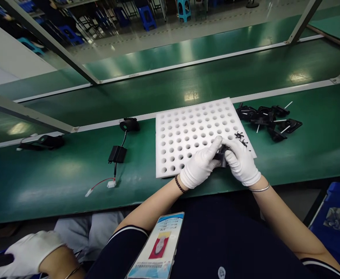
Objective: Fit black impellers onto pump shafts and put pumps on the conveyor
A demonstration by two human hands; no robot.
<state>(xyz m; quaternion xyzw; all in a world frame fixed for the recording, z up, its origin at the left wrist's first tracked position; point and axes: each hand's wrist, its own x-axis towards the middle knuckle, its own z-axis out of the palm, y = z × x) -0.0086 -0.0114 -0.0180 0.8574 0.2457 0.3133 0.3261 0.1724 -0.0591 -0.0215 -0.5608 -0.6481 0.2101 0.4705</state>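
My left hand (200,164) wears a white glove and is closed around one side of a small black plastic part (222,155). From the other side my right hand (242,162), gloved too, grips the same part. My fingers cover much of it, so its full shape is hidden. Both hands are over the front right area of a white foam tray (159,145) with rows of round holes. Small black impellers (239,135) lie on the tray's right edge, just beyond my right hand.
Black housings with thin white shafts (264,116) are piled right of the tray. Left stand a black pump (129,124), a wired black box (117,154) and another black device (50,142). A co-worker's gloved hand (27,254) is at lower left. A blue bin (338,197) sits lower right.
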